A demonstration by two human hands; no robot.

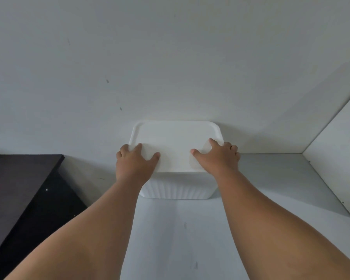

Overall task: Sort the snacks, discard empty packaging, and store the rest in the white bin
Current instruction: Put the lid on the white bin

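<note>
Both hands grip the lid point(174, 136) of the white bin point(176, 189): my left hand point(134, 159) curls over its left edge and my right hand point(217, 156) over its right, thumbs flat on top, probably to seat it evenly. Seen from my head, the bin sits far back on the pale shelf point(190, 235) against the wall point(170, 67), with a dark cabinet point(18, 188) to its left.

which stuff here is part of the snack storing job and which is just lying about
In the job: white ribbed plastic bin, its flat white lid, left hand and right hand gripping that lid.
Lying about: dark brown furniture piece, white side panel.
</note>
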